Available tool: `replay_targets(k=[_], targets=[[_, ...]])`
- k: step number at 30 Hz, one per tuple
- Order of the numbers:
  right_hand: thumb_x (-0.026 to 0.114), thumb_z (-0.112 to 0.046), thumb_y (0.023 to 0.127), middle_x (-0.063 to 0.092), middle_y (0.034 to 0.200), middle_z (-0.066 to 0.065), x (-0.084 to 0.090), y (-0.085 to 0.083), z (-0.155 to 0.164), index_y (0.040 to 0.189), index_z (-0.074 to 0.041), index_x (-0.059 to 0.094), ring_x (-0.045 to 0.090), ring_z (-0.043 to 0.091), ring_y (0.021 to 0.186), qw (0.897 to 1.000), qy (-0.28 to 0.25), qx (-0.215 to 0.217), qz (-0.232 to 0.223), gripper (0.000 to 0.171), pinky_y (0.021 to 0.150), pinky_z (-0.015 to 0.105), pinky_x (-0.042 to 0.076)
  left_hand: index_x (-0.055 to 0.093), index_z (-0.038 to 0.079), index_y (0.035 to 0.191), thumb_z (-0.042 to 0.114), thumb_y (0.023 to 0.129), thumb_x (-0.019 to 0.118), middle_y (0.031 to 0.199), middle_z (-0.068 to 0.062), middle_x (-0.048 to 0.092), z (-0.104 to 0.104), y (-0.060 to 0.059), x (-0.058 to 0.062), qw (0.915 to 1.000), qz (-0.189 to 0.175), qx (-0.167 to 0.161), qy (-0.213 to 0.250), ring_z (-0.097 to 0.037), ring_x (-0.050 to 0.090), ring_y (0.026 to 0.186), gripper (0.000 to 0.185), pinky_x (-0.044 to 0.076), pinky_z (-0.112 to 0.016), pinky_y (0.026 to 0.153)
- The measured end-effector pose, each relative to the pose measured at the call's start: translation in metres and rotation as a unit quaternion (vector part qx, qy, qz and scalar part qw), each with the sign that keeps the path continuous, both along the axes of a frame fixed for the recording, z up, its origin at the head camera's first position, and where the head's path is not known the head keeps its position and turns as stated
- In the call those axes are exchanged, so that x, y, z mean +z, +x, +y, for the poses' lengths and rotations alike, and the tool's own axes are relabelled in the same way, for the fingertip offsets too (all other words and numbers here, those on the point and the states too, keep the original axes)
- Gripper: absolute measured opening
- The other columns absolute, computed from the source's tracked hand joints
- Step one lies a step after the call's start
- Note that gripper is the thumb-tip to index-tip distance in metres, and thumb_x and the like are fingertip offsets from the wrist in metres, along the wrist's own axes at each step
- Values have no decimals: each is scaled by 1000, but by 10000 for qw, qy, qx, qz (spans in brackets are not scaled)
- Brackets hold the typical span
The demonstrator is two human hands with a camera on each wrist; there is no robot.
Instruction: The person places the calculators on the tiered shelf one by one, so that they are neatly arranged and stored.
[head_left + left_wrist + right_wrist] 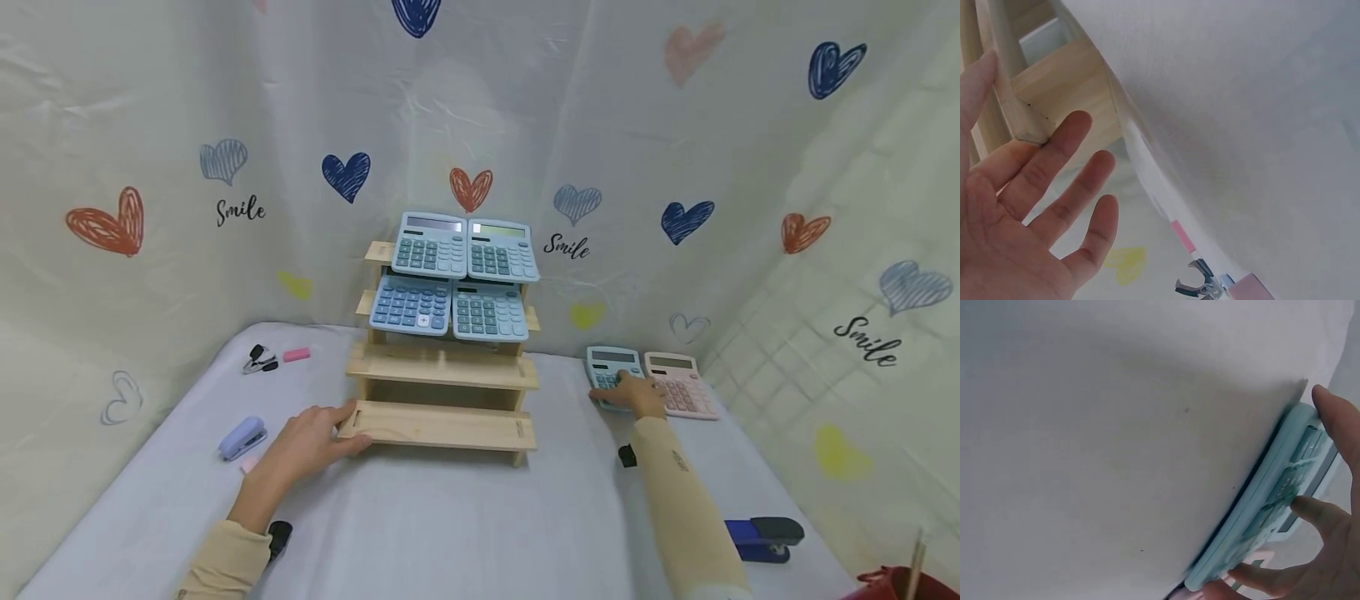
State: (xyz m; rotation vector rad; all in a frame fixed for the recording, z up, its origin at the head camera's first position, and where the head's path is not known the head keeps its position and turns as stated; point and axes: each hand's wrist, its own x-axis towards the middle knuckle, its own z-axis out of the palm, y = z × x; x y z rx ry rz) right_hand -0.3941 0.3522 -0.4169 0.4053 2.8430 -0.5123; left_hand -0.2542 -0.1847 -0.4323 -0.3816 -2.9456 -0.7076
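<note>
A tiered wooden stand (pixel 442 427) stands mid-table, with light-blue calculators (pixel 429 244) leaning in pairs on its two upper tiers. My left hand (pixel 311 442) holds the left end of its lowest tier, thumb on one side and index finger on the other; the left wrist view shows the remaining fingers spread (pixel 1102 225). To the right of the stand, my right hand (pixel 641 393) grips another light-blue calculator (pixel 613 357) lying on the table. Its thumb is at one edge and its other fingers reach over the keys (pixel 1285 487). Beside it lies a pink calculator (pixel 681 392), partly behind the hand.
On the left side lie a light-blue stapler (pixel 242 437), a pink eraser-like block (pixel 296 354) and a black-and-silver staple remover (pixel 259 360). A dark-blue stapler (pixel 761 537) and a red container (pixel 892 583) are at the front right. A heart-print curtain (pixel 480 100) hangs behind.
</note>
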Motion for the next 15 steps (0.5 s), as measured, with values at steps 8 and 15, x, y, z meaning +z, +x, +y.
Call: replay_targets(k=[8, 15], targets=[[59, -65, 88, 6, 152, 52, -4, 5, -7, 159, -2, 18, 4, 75, 138, 9993, 250, 290, 14, 104, 111, 80, 9, 51, 1, 145, 51, 89, 71, 133, -30, 62, -2, 3, 2, 9999, -84, 88, -32, -33, 65, 104, 78, 51, -53, 85], [61, -66, 86, 7, 144, 59, -3, 20, -10, 158, -1, 20, 15, 77, 133, 9992, 311, 265, 11, 105, 106, 81, 22, 52, 0, 144, 50, 90, 70, 132, -30, 63, 0, 1, 1, 10000, 58, -78, -14, -41, 65, 112, 76, 51, -56, 89]])
